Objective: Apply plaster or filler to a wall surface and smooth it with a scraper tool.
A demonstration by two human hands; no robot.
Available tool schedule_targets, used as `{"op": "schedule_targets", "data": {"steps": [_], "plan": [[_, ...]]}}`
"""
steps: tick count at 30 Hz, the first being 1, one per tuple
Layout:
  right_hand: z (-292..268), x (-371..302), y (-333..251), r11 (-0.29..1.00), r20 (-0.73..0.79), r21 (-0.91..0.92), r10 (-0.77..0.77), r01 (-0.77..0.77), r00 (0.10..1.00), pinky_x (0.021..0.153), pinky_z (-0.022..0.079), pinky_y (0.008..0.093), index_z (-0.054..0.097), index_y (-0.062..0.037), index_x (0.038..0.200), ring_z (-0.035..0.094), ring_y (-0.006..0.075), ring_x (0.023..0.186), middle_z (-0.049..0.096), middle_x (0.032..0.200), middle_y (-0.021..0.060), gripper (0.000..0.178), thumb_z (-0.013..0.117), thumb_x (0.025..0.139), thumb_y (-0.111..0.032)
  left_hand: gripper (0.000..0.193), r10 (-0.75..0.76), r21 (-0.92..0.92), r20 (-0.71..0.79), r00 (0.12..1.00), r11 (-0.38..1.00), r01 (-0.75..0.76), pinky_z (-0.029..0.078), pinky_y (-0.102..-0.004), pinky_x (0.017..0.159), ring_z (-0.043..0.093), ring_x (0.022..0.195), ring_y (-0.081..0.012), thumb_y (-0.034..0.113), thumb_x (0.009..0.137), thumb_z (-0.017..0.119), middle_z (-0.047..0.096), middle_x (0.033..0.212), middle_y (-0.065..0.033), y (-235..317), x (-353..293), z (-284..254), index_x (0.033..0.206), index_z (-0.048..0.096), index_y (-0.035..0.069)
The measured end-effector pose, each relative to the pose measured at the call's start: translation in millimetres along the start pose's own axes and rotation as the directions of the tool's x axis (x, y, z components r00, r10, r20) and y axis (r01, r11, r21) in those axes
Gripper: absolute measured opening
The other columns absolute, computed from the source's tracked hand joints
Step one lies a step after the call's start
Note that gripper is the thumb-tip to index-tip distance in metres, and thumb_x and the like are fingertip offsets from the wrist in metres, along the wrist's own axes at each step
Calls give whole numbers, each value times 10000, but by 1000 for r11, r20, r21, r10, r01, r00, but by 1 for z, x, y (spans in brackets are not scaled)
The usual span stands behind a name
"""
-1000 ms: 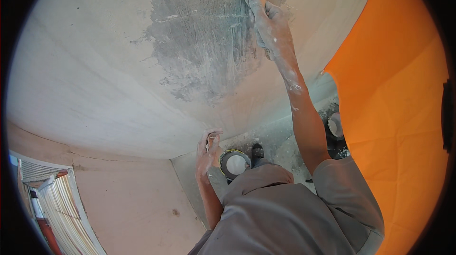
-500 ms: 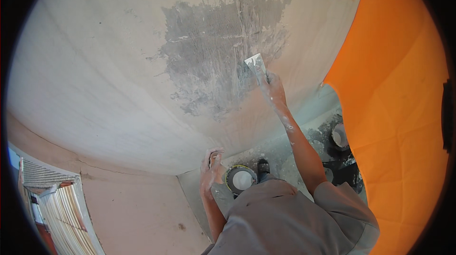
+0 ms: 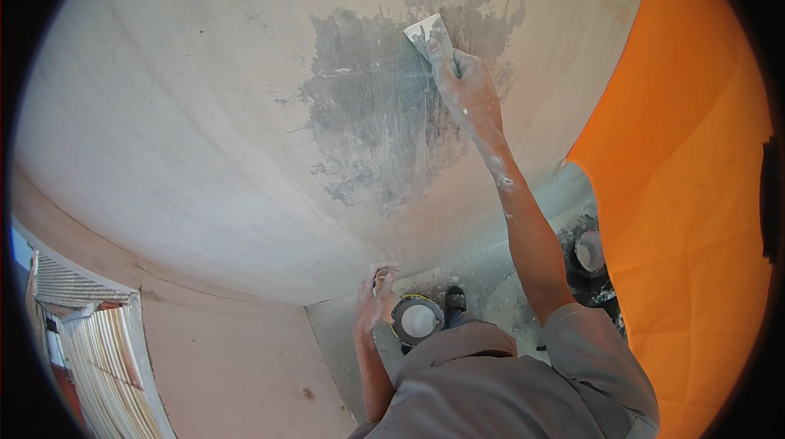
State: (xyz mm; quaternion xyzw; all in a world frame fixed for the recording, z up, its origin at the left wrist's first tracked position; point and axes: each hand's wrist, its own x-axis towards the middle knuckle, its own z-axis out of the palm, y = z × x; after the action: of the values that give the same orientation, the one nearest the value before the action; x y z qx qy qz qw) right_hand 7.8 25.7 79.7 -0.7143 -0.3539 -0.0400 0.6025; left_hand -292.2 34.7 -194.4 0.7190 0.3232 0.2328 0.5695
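Observation:
My right hand (image 3: 470,91) grips a putty knife (image 3: 427,30), its thumb along the tool. The pale, smeared blade lies at the rough dark grey patch (image 3: 368,104) on the wall, near the patch's upper part. White smudges mark my right hand and forearm. Lower down, close to the wall's foot, my left hand (image 3: 374,300) is raised with its fingers curled. A pale edge shows beside its palm, but what it holds is too hidden to name.
Below my left hand, a round bucket (image 3: 419,320) with whitish contents stands on the floor. Another bucket (image 3: 589,251) sits by an orange sheet (image 3: 679,194) hanging on the right. At lower left, a window opening (image 3: 102,349) shows corrugated sheets.
My right hand has carried the putty knife up the wall, from the lower right of the dark patch to its upper part. My left hand stays low with fingers curled. The view has shifted slightly.

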Motion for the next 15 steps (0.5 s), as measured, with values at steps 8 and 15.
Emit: {"op": "schedule_targets", "data": {"steps": [8, 15], "plan": [[-10, -1, -27, 993, 49, -113, 35, -29, 998, 681, 502, 464, 729, 24, 866, 660, 324, 657, 668, 675, 176, 597, 565, 1007, -533, 247, 100, -91, 251, 963, 993, -79, 486, -328, 912, 596, 990, -152, 228, 1032, 594, 682, 1138, -44, 20, 25, 22, 1236, 635, 95], [10, -10, -27, 996, -19, -92, 1, -3, 1000, 702, 515, 455, 745, 17, 913, 692, 358, 708, 693, 720, 189, 581, 565, 1010, -527, 249, 242, -62, 268, 933, 970, -234, 486, -311, 864, 574, 966, -150, 211, 1002, 620, 622, 1103, -33, 56, 34, 23, 1224, 648, 100]]}}
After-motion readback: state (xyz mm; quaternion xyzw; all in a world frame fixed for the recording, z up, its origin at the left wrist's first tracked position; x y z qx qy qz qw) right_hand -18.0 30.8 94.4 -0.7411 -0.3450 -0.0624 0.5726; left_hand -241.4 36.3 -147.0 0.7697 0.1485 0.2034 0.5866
